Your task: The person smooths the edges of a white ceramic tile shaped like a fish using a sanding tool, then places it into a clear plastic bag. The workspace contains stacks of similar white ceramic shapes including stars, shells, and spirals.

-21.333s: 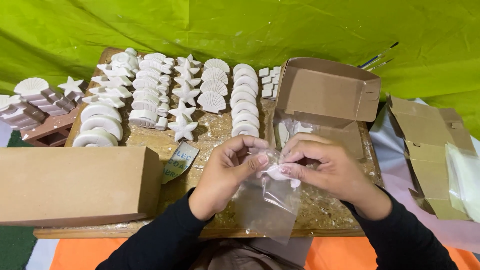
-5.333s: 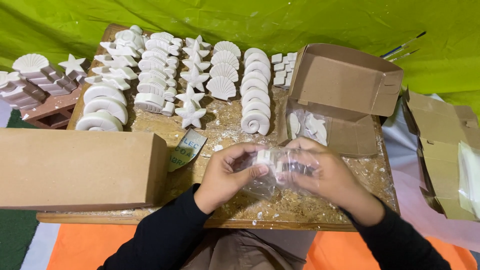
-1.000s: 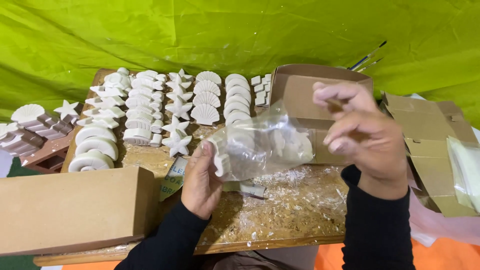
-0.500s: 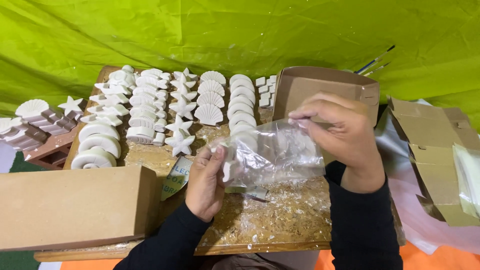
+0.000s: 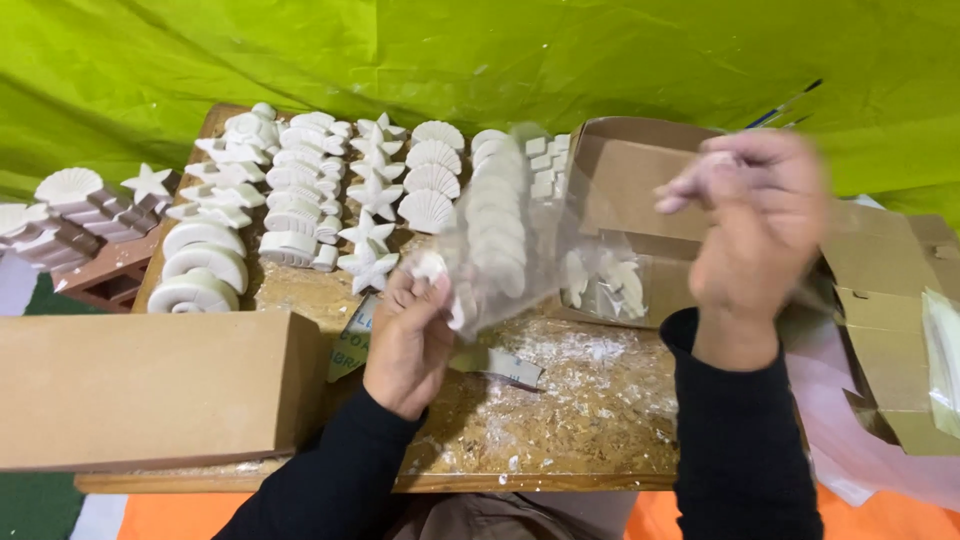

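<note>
My left hand (image 5: 410, 335) pinches the lower end of a clear plastic bag (image 5: 520, 250) with white plaster pieces inside. My right hand (image 5: 755, 215), raised and blurred, grips the bag's other end above the open cardboard box (image 5: 630, 170). The bag is stretched between both hands over the wooden board (image 5: 560, 420). Rows of white plaster shells and stars (image 5: 330, 190) lie on the far half of the board.
A closed long cardboard box (image 5: 150, 385) lies at the left front. Folded cardboard pieces (image 5: 885, 300) and plastic sheets sit at the right. More plaster shapes (image 5: 70, 210) rest on a rack at far left. Green cloth (image 5: 480, 50) covers the back.
My right hand has swung the bag's end up and to the right, stretching the bag. My left hand stays low on the other end.
</note>
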